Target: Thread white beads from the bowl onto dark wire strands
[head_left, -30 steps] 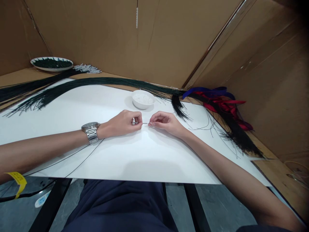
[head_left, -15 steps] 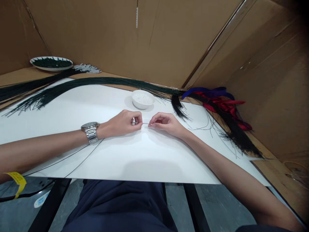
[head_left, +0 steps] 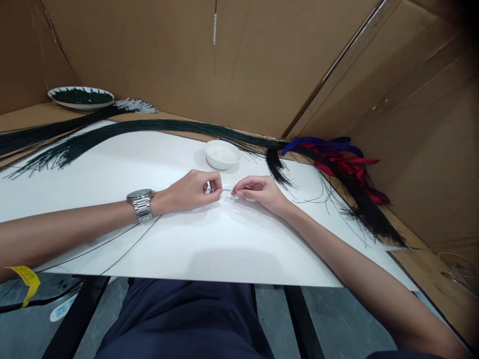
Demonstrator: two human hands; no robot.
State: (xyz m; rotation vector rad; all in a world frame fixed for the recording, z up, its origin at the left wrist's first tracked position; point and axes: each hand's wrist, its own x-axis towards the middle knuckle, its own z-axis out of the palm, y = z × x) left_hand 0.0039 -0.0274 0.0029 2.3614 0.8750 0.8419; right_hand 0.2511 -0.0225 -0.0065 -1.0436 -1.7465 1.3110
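My left hand (head_left: 192, 190) is closed in a pinch on a thin dark cord (head_left: 226, 190). A few small white beads (head_left: 211, 189) show on the cord inside the curl of its fingers. Facing it, my right hand (head_left: 262, 192) pinches the cord's other end between thumb and fingertips; whether a bead is also in that pinch is too small to tell. A short stretch of cord spans the gap between both hands. Just beyond them stands a white bowl (head_left: 222, 165) with small white beads in it. Dark cord lengths (head_left: 129, 253) trail from beneath my left forearm over the table's front edge.
Long bundles of dark cord (head_left: 157, 123) lie across the back of the white table (head_left: 172, 254). At far left are a plate (head_left: 80, 106) of dark green pieces and beaded cord ends (head_left: 136, 105). Red ribbon (head_left: 355, 169) and blue ribbon (head_left: 322, 142) lie right. Cardboard walls (head_left: 168, 60) enclose the back.
Hardly anything differs. Both hands keep their pinch on the cord, and the right fingers have shifted very slightly. The whole view has tilted a little.
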